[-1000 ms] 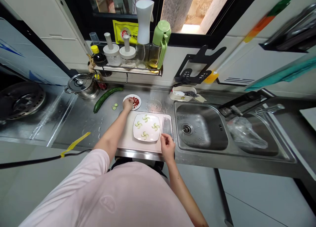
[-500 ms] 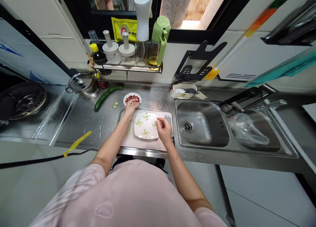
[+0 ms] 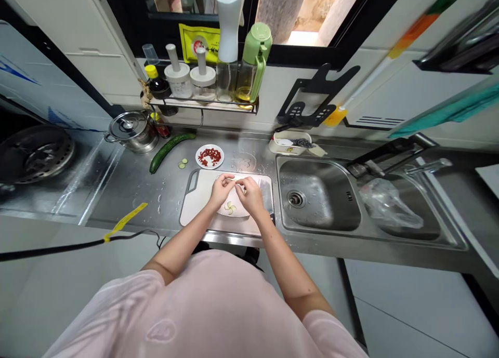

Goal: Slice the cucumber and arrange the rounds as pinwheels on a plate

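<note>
Two hands are closed in a pinch over the board: I see the left hand (image 3: 221, 190) and right hand (image 3: 249, 196) curled in, fingertips meeting just above a white plate (image 3: 236, 210). I can't tell what, if anything, is between them. The plate sits on a white cutting board (image 3: 195, 207), mostly under the hands, with a cucumber pinwheel (image 3: 230, 208) showing near its near edge. Beyond the board, on the steel counter (image 3: 117, 191), I've got a small plate of chopped red pieces (image 3: 209, 156), two cucumber slices (image 3: 181, 164) and a whole cucumber (image 3: 171, 151). To the right is a steel sink (image 3: 315, 191) holding a plastic bag (image 3: 390, 204). Farther left stands a lidded steel pot (image 3: 130, 132); far back, a shelf (image 3: 202, 104) holds bottles.
</note>
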`<state>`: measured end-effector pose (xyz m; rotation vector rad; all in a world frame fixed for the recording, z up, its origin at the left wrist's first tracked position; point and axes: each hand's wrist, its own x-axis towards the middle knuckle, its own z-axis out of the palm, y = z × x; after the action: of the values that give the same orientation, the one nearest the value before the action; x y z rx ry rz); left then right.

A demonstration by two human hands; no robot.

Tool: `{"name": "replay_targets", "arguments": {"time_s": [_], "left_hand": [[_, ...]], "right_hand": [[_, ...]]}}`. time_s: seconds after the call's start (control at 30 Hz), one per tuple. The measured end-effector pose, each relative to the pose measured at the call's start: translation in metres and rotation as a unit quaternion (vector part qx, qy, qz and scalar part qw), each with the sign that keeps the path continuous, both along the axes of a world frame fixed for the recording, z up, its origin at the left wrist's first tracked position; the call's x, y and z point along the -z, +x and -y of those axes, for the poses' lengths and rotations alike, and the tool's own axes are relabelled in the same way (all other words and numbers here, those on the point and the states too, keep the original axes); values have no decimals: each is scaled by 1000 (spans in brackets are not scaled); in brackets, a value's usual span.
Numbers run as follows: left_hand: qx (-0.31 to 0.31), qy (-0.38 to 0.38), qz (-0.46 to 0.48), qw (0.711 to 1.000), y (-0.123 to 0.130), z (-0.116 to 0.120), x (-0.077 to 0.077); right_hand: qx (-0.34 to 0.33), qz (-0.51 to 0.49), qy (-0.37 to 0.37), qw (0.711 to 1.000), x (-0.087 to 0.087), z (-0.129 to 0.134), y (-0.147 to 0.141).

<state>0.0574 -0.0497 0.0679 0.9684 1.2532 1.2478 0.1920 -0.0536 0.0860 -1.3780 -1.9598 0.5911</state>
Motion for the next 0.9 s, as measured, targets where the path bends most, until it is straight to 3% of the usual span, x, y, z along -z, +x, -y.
{"name": "replay_targets", "arguments": {"time_s": [0.33, 0.53, 0.7, 0.9], "left_hand": [[-8, 17, -31, 999, -3, -1, 6], [-27, 9, -108, 994, -14, -9, 18], [-23, 2, -254, 967, -28, -16, 30], [17, -14, -398, 917, -29, -25, 34]], "right_hand": [[-2, 15, -5, 1000, 2, -4, -3], [-7, 17, -10, 1000, 12, -14, -1], [-2, 65, -24, 998, 33, -31, 4], [-20, 158, -54, 986, 55, -46, -1]]}}
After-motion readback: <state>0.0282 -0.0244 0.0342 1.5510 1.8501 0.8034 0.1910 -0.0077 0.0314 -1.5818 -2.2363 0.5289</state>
